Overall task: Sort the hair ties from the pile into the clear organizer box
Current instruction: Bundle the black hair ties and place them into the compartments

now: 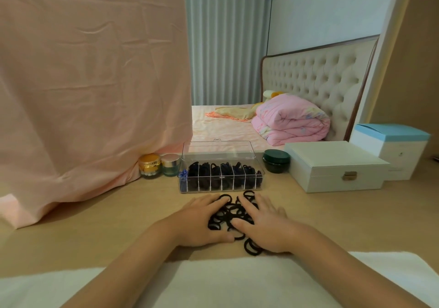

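Observation:
A pile of black hair ties (231,215) lies on the wooden tabletop just in front of me. My left hand (202,222) rests flat on the pile's left side with fingers spread. Over the right side lies my right hand (266,224), palm down, covering part of the ties. Neither hand grips a tie that I can see. Behind the pile stands the clear organizer box (221,177), lid tipped up at the back. Its narrow compartments hold black ties, and the leftmost one holds blue ties.
A pink cloth (90,82) hangs down at the left. Two small jars (149,165) stand left of the box, a dark green jar (276,161) to its right. A white latched case (335,167) and a white-and-blue box (394,148) sit at the right.

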`<state>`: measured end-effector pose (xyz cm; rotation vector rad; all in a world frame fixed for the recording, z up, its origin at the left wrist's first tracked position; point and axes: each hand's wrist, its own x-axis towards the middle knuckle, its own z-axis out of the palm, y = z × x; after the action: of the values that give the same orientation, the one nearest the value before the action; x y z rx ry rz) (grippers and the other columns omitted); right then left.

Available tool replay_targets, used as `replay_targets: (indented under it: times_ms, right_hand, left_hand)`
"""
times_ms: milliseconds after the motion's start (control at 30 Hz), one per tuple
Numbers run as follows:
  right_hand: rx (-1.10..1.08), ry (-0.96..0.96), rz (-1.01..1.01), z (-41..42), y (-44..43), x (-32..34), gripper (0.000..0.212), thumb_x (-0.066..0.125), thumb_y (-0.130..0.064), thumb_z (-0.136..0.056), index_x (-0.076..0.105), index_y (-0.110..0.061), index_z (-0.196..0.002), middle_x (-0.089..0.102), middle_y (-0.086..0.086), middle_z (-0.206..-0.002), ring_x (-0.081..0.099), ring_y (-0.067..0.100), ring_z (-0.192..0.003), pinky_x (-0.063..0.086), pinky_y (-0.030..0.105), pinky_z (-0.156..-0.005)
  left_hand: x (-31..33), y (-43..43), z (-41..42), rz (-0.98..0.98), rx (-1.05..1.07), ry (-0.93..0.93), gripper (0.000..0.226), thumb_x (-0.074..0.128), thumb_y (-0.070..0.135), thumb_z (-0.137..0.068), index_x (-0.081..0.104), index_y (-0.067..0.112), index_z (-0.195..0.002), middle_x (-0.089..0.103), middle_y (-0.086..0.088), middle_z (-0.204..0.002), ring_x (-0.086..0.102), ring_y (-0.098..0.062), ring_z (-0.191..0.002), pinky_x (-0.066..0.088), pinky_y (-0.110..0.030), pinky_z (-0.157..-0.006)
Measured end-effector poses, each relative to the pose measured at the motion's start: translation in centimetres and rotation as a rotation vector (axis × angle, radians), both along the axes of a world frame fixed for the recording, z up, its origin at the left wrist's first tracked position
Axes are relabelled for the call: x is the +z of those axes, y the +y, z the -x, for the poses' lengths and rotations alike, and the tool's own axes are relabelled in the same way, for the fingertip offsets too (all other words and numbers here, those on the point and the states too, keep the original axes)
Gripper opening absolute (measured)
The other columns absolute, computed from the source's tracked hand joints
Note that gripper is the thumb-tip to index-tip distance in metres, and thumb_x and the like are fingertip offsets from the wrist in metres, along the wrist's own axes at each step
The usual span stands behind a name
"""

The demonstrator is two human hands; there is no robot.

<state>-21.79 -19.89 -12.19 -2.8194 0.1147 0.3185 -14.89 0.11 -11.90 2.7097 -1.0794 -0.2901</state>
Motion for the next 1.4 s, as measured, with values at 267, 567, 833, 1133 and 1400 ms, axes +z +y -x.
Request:
replay_targets:
  times_ms: [267, 567, 833, 1133, 1400]
  right_hand:
    - [0.059, -0.365, -0.285, 0.9, -1.4, 3.0, 0.036, 0.049, -0.024, -0.103, 0.057, -0.036, -0.137, 0.053, -0.014, -0.138, 0.051, -0.013, -0.109, 0.050, 0.023, -0.097]
    - [0.157, 0.057, 0.026, 3.1, -0.6, 5.4, 0.026, 0.076, -0.033, -0.082, 0.070, -0.039, -0.107, 0.066, -0.012, -0.096, 0.065, 0.009, -0.086, 0.059, 0.026, -0.076]
    - [0.188, -0.013, 0.224, 1.7, 0.8, 4.7, 0.011, 0.070, -0.028, -0.087, 0.073, -0.025, -0.096, 0.068, -0.009, -0.091, 0.063, 0.011, -0.084, 0.059, 0.030, -0.081]
    - [0.167, -0.162, -0.117, 1.6, -0.6, 5.4, 0.013, 0.067, -0.021, -0.082, 0.058, -0.023, -0.073, 0.061, -0.004, -0.070, 0.056, 0.009, -0.061, 0.046, 0.021, -0.056]
    - [0.098, -0.164, -0.663, -0.9, 1.4, 7.9, 0.006, 0.068, -0.008, -0.092, 0.071, -0.012, -0.094, 0.073, 0.010, -0.067, 0.068, 0.019, -0.053, 0.057, 0.029, -0.055]
  left_hand:
    - [1.3, 1.3, -1.2, 0.283, 0.065, -0.142, 0.048, 0.058, 0.052, -0.094, 0.048, 0.045, -0.140, 0.045, 0.018, -0.144, 0.036, -0.004, -0.134, 0.035, -0.041, -0.115]
    - [2.5, -1.2, 0.4, 0.224, -0.127, -0.196, 0.009, 0.068, 0.045, -0.087, 0.068, 0.036, -0.089, 0.052, 0.019, -0.105, 0.047, -0.003, -0.105, 0.049, -0.033, -0.092]
    - [1.6, -1.6, 1.0, 0.094, -0.108, -0.286, 0.020, 0.067, 0.047, -0.089, 0.073, 0.033, -0.103, 0.057, 0.015, -0.110, 0.048, -0.007, -0.104, 0.047, -0.028, -0.090]
    - [2.0, -1.2, 0.4, 0.309, 0.057, -0.039, 0.006, 0.057, 0.030, -0.099, 0.062, 0.027, -0.101, 0.068, 0.004, -0.092, 0.063, -0.012, -0.079, 0.056, -0.029, -0.073]
    - [2.4, -1.3, 0.0, 0.887, 0.301, 0.492, 0.011, 0.073, 0.017, -0.090, 0.076, 0.023, -0.098, 0.078, -0.004, -0.088, 0.069, -0.014, -0.077, 0.061, -0.026, -0.075]
